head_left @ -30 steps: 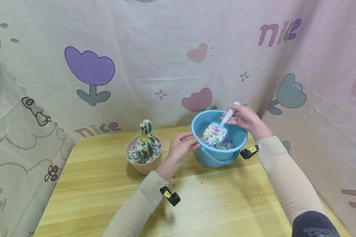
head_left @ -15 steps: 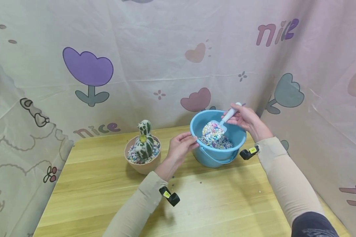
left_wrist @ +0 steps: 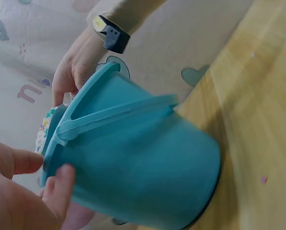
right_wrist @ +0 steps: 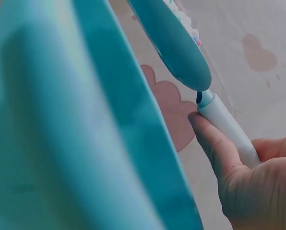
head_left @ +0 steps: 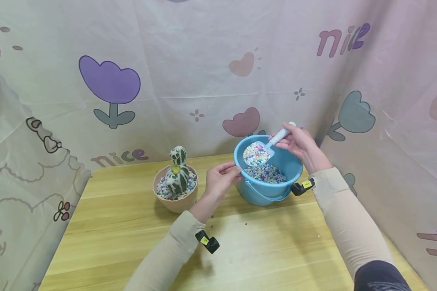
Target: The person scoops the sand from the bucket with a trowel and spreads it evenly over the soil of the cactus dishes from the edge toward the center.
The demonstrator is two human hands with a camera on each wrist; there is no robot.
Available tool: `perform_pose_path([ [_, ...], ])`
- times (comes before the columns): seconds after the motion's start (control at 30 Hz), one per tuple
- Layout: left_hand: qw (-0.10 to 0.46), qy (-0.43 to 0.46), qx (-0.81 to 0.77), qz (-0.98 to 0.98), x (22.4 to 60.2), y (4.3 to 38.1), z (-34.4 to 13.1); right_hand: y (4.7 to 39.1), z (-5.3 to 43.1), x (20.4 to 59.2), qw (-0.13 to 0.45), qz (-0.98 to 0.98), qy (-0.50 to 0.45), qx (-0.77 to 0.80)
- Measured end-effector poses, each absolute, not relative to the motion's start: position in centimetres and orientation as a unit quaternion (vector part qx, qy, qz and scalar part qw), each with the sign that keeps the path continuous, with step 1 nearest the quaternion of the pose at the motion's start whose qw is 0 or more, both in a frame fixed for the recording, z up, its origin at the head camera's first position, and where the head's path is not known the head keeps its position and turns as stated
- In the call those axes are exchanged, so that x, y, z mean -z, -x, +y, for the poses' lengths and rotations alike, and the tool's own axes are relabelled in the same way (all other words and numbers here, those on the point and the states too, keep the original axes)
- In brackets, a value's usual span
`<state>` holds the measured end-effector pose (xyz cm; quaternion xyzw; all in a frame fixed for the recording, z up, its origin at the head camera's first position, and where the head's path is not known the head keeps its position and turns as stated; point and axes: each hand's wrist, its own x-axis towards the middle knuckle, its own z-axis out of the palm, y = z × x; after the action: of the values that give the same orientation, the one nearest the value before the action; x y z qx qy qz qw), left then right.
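Note:
A blue bucket (head_left: 256, 194) stands on the wooden table, with small multicoloured pebbles (head_left: 266, 173) in its bottom. My left hand (head_left: 220, 178) pinches the bucket's left rim between thumb and fingers. In my right hand (head_left: 300, 143) is a small shovel, gripped by its white handle (head_left: 279, 136). The shovel's light blue scoop carries a heap of pastel pebbles (head_left: 256, 154) over the bucket's mouth. In the right wrist view the underside of the scoop (right_wrist: 176, 52) shows above the rim. The left wrist view shows the bucket's outer wall (left_wrist: 143, 163) and its lowered handle (left_wrist: 119, 112).
Left of the bucket stands a peach-coloured pot (head_left: 176, 207) holding a cactus (head_left: 177, 178) among coloured pebbles. A few stray pebbles lie on the table (head_left: 262, 250). A printed cloth (head_left: 189, 72) hangs behind and along both sides.
My right hand has raised the loaded shovel from near the pebbles and shifted its scoop leftward, towards the bucket's left rim. The left hand stays on the rim.

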<state>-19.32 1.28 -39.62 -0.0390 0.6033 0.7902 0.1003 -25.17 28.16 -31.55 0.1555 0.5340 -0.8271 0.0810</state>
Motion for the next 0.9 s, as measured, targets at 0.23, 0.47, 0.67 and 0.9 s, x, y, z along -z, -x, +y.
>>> perform_pose_path([
  [0.23, 0.026, 0.025, -0.721, 0.692, 38.1, 18.8, 0.2, 25.5, 26.8, 30.9, 0.081, 0.529, -0.160, 0.829],
  [0.47, -0.081, -0.059, -0.688, 0.718, 36.5, 18.2, -1.2, 26.2, 25.2, 30.8, 0.082, 0.534, -0.167, 0.824],
  [0.67, -0.174, -0.136, -0.660, 0.718, 34.5, 17.4, -3.1, 26.5, 23.3, 30.9, 0.084, 0.547, -0.167, 0.816],
  [0.9, -0.232, -0.196, -0.626, 0.719, 33.1, 17.1, -6.9, 26.9, 21.2, 31.2, 0.078, 0.539, -0.159, 0.824],
])
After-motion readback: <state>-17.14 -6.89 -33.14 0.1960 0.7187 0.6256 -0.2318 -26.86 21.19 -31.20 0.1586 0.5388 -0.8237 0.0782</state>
